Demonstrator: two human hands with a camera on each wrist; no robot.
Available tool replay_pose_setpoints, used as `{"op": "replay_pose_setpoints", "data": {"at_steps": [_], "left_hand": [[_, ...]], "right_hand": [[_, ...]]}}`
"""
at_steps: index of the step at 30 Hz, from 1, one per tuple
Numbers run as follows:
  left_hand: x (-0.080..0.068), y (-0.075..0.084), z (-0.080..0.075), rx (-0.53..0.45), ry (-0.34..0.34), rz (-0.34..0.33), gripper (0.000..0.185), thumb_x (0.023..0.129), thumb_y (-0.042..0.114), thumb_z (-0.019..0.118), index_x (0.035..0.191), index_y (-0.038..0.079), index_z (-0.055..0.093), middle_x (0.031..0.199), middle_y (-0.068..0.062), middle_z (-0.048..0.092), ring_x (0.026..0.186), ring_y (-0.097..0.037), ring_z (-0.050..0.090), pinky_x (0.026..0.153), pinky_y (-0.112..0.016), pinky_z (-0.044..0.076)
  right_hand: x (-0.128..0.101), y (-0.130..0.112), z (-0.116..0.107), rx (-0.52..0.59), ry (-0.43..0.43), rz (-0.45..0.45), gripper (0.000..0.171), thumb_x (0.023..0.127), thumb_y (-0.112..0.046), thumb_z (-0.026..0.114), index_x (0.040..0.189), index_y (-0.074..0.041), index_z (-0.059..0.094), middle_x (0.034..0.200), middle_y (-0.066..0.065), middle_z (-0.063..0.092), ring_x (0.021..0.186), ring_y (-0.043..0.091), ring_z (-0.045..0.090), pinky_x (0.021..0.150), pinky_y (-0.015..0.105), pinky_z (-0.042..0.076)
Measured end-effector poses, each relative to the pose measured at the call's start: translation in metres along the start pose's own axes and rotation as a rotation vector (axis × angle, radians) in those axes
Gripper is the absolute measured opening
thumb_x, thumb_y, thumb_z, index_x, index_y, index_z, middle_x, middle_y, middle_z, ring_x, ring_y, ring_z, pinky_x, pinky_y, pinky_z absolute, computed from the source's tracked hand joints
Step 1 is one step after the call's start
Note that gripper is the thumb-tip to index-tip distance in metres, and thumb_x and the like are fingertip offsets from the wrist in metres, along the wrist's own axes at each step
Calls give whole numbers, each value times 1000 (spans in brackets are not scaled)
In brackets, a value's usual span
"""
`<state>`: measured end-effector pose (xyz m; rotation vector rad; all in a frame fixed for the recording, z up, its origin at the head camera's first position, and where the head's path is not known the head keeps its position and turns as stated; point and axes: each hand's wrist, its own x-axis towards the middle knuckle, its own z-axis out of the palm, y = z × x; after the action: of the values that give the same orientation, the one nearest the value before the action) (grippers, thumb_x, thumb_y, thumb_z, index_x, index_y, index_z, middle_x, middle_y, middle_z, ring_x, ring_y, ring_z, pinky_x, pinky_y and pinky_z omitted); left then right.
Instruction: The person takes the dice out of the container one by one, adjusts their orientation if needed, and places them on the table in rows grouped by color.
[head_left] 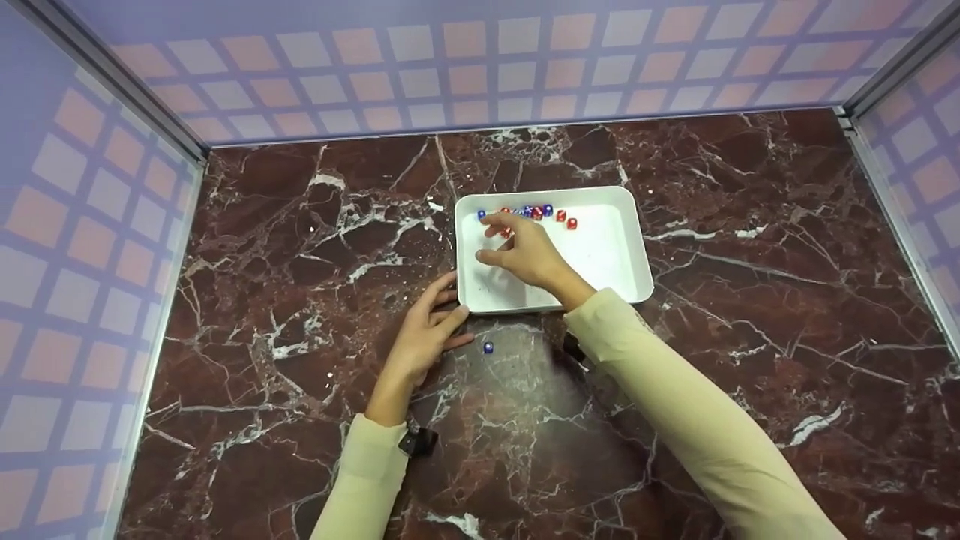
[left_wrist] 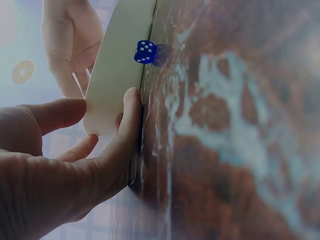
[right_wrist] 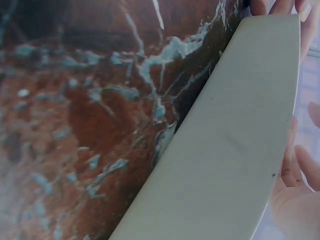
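A white tray [head_left: 600, 277] lies on the marble surface with several red and blue dice along its far side. My right hand [head_left: 529, 251] hovers over the tray's left half, thumb and forefinger apart, with no die visible between them. Some dice are partly hidden behind its fingers. Touching the tray's near left corner is my left hand [head_left: 420, 334], its thumb at the rim and its fingers extended along the outside walls. One blue die [head_left: 488, 348] sits outside the tray, close to the left fingertips; the left wrist view shows this blue die [left_wrist: 145, 52] near the tray wall.
A red die [head_left: 572, 223] lies farthest right among those in the tray. Checkered panels [head_left: 465, 71] stand behind and on both sides of the dark red marble surface [head_left: 750, 315]. A black wrist camera [head_left: 418, 441] is strapped to the left wrist.
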<state>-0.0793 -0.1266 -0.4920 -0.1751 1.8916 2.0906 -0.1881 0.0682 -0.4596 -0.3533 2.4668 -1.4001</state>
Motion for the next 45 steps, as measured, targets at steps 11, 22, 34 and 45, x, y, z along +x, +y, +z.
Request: {"op": "replay_pose_setpoints", "data": {"at_steps": [11,22,34,45], "left_hand": [[-1,0,0,8,-6,5,62,106,0,59,164,10,38,148,-28,45,121,-37,61,92,-45,69],[1,4,0,3,-10,12,63,106,0,59,165,10,38,148,-28,44,120,-36,62,93,-45,69],[1,0,5,-16,-21,10,65,106,-1,59,165,10,36,146,-29,43,121,-37,62,93,-46,69],[-1,2,-4,14,-21,17,64,106,1,59,165,10,36,145,-29,43,119,-36,61,92,-46,69]], "right_hand": [[17,2,3,-34,-40,34,67,93,-14,81,153,0,54,156,19,49,78,14,63,73,25,62],[31,-2,11,-94,-10,45,65,92,-14,81,150,3,57,156,29,40,125,41,59,114,43,55],[34,8,14,-135,0,-7,60,92,-9,75,146,10,57,153,31,43,130,43,56,119,44,51],[34,6,25,-220,33,-70,44,96,-7,69,137,8,65,137,30,52,122,41,57,114,48,53]]}}
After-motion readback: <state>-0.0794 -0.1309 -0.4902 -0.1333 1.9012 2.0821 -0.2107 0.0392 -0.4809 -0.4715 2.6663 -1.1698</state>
